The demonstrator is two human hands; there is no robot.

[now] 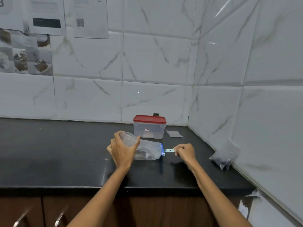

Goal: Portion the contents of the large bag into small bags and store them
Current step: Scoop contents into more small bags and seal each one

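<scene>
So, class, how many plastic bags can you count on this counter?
3: a zip bag gripped by the left hand, a flat bag beside the container, a filled bag against the right wall.

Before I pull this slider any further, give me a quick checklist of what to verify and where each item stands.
1. Left hand grips the zip bag: ok.
2. Right hand pinches the slider tab: ok.
3. Bag rests on the counter: ok.
4. Zip fully closed: cannot tell.
5. Storage box within reach, red lid on: ok.
6. Large bag leaning on the wall, apart from both hands: ok.
</scene>
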